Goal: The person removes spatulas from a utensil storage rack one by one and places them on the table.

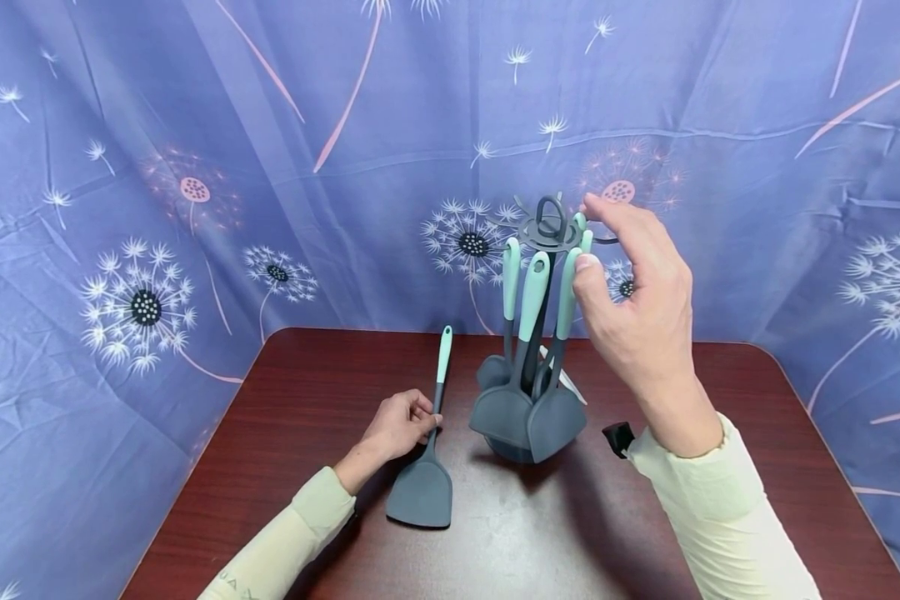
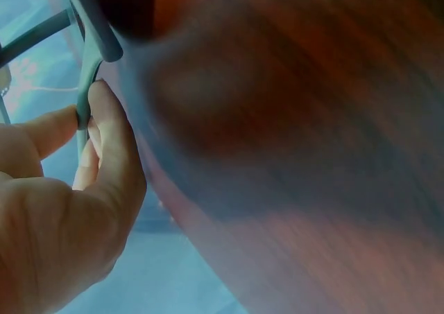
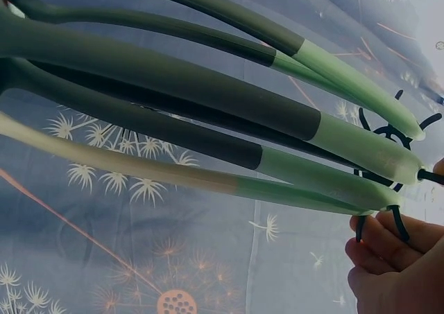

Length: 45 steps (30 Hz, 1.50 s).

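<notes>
On the table's left half lies a dark grey turner [image 1: 420, 493] with a mint-green handle, blade toward me. My left hand [image 1: 401, 425] pinches its shaft between thumb and fingers, just above the blade; the left wrist view shows the fingers [image 2: 114, 137] around it. To the right stands a dark utensil rack [image 1: 549, 229] with a ring on top, hung with several mint-handled utensils, including a wide-bladed turner [image 1: 558, 417]. My right hand [image 1: 641, 300] is raised at the rack's right side, thumb and forefinger spread apart, fingertips right at the handle ends and hooks.
The dark red-brown table [image 1: 667, 533] ends at a blue dandelion-print curtain [image 1: 360, 208] behind and at both sides. A whitish utensil [image 1: 566, 379] hangs at the rack's far side. A small black device [image 1: 618, 437] is at my right wrist.
</notes>
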Motion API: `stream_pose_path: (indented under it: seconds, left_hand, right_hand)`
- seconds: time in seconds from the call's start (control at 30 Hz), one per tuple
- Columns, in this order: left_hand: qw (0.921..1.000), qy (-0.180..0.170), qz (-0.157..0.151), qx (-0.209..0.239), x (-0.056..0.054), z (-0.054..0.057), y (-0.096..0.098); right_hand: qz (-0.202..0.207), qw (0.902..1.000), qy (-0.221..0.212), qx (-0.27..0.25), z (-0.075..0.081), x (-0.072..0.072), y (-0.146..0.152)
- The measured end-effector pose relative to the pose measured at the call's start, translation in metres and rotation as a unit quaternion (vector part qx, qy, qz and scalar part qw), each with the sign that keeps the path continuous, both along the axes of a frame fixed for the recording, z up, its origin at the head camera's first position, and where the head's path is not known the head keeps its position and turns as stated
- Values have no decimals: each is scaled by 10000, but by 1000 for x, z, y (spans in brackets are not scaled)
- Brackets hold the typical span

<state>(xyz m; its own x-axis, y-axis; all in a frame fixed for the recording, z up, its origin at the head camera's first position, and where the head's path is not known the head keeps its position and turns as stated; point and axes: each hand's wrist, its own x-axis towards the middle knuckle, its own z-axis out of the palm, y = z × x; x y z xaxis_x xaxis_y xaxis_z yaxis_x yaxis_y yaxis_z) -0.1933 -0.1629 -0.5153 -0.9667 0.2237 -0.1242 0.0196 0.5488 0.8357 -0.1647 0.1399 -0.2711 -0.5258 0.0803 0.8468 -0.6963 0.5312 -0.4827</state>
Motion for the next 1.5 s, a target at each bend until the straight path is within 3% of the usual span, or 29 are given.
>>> stream_pose_path:
  seconds: [0.5,1.5]
  left_hand:
    - [9989,-50,157,-439,0,-2,1]
    - [9979,-361,234,-476,-1,-3,4]
  right_hand:
    - [-21,10000,-42,-4,-1,1,0]
    - [-26,10000,-13,12,0,0,0]
